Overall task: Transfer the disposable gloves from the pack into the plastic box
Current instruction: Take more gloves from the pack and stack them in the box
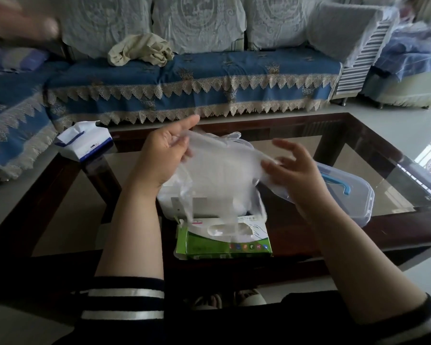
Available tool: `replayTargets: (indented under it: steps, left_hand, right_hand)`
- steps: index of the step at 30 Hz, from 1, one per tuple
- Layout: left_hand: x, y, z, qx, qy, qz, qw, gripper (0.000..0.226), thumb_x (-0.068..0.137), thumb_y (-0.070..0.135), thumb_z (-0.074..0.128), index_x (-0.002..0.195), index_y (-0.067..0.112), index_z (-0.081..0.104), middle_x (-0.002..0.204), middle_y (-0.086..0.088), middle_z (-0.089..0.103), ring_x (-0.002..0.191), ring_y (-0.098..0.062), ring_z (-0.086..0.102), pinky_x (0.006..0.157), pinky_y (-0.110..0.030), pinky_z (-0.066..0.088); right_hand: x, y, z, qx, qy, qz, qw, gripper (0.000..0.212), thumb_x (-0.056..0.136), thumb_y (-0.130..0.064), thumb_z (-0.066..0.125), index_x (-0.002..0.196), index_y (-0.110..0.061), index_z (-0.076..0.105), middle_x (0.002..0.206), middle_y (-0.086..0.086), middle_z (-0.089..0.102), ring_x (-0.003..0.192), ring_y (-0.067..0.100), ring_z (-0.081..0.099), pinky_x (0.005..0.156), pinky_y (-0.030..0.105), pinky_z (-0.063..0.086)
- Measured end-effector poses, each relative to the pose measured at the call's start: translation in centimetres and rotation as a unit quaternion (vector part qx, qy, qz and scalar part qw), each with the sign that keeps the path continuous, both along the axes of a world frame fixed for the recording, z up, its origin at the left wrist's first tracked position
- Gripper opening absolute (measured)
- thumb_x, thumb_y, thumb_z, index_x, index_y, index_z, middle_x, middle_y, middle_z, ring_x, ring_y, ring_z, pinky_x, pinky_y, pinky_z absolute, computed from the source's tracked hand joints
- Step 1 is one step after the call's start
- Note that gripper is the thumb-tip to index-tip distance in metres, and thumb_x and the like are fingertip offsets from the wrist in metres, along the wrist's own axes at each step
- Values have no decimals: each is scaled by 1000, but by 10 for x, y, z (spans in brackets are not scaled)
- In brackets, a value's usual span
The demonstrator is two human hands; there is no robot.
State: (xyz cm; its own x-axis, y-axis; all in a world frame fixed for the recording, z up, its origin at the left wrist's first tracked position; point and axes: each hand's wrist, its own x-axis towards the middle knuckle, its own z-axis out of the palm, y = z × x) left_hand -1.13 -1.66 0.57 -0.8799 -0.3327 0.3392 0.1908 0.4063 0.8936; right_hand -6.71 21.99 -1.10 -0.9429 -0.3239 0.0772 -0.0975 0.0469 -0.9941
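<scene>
A: Head view: a clear glove (219, 168) is held up above the middle of the worktop (373, 155). Left hand (164, 155) grip: thumb and fingers pinched on the glove's far edge. Right hand (291, 168): thumb side is laid against the glove, fingers spread; a true grip cannot be told.

B: Pack and box?

A: Green pack (224, 237) is seen at the near edge, below the glove. Plastic box (351, 192), blue handle, is placed just right of it.
</scene>
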Motion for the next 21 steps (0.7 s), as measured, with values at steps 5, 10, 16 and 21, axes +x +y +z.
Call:
replayTargets:
  steps: [5, 10, 16, 21]
  left_hand:
    - [-15, -2, -10, 69, 91, 138, 984, 33, 97, 1, 52, 119, 23, 63, 120, 19, 60, 76, 5, 61, 64, -13, 50]
    - [-24, -14, -29, -103, 69, 278, 952, 25, 97, 1, 48, 92, 18, 65, 122, 2, 52, 107, -4, 51, 80, 0, 39]
    - [-30, -30, -46, -220, -30, 300, 928, 23, 95, 3, 49, 97, 15, 69, 121, -1, 51, 89, -7, 49, 70, -23, 44]
    - [-35, -31, -48, -265, -120, 300, 909, 25, 95, 4, 50, 102, 20, 68, 123, 0, 51, 90, -21, 59, 78, -36, 53]
  right_hand:
    - [-50, -45, 13, 105, 200, -94, 970, 46, 86, -18, 69, 127, -18, 46, 100, 3, 63, 90, 19, 62, 82, 35, 54]
    - [-61, -91, 23, 373, 423, -153, 811, 42, 88, -23, 61, 128, -16, 48, 129, 12, 46, 117, 30, 42, 100, 39, 37]
    - [-39, -107, 12, 514, 446, -86, 728, 21, 88, -34, 60, 102, -20, 63, 148, 6, 24, 136, 31, 21, 108, 48, 24]
    - [-41, -118, 19, 542, 394, 38, 741, 52, 90, -54, 53, 131, -23, 52, 138, 7, 39, 127, 30, 39, 100, 44, 40]
